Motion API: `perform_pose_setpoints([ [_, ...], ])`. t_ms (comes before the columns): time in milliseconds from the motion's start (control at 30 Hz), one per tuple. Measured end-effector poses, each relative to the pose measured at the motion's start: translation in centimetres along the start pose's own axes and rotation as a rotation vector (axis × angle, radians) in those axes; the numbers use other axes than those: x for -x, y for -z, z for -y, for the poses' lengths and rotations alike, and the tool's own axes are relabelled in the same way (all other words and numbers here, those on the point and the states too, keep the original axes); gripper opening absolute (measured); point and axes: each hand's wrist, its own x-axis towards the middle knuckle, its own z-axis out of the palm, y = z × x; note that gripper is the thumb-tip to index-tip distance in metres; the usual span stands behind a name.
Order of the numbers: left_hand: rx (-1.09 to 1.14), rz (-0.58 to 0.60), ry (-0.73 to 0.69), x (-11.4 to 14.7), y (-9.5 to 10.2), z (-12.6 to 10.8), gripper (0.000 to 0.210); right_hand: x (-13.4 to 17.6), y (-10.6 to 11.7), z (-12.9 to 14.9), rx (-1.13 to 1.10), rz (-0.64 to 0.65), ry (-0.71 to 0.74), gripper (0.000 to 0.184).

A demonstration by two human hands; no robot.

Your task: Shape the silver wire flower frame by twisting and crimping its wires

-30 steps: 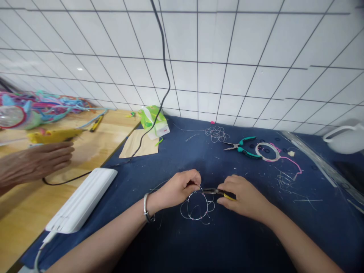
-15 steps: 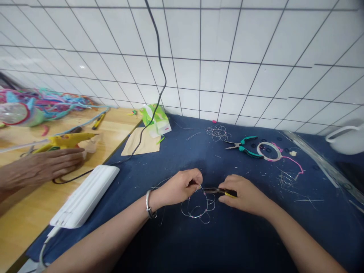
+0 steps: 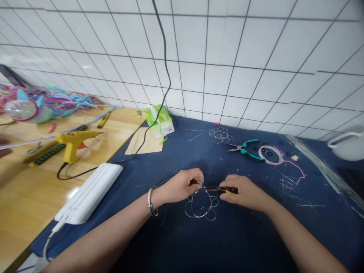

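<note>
A thin silver wire ring with petal-like loops and small pink marks (image 3: 201, 216) hangs from the pinched fingers of my left hand (image 3: 183, 185). My right hand (image 3: 241, 190) is closed around dark-jawed pliers with a bit of yellow on the handle (image 3: 214, 189). Their jaws point left and meet the top of the wire ring beside my left fingertips. Whether the jaws grip the wire, I cannot tell. Farther back on the dark blue cloth lies a similar looped wire flower (image 3: 220, 135), with teal-handled pliers (image 3: 247, 148) just to its right.
On the wooden table (image 3: 85, 208) at left are a yellow glue gun (image 3: 72, 143), a power bank (image 3: 89, 193) and a yarn pile (image 3: 65, 102). A wire spool (image 3: 271, 163), wire scraps (image 3: 288, 184) and a white mug (image 3: 348, 146) stand right. A cable (image 3: 165, 57) hangs down the tiled wall.
The co-worker's hand has drawn back left off the glue gun, now only blurred at the edge. The wire ring has turned slightly in my left fingers. The view has shifted a little.
</note>
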Motion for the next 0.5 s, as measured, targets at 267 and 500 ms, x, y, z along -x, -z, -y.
perform_pose_setpoints([
  [267, -0.008, -0.004, -0.02, 0.0, 0.7, 0.1, 0.01, -1.3, 0.7, 0.2, 0.006, 0.033, 0.028, 0.019],
  [500, -0.018, -0.018, -0.011, -0.3, 0.8, 0.4, 0.013, -2.3, 0.9, 0.2, 0.079, 0.065, 0.073, 0.018],
])
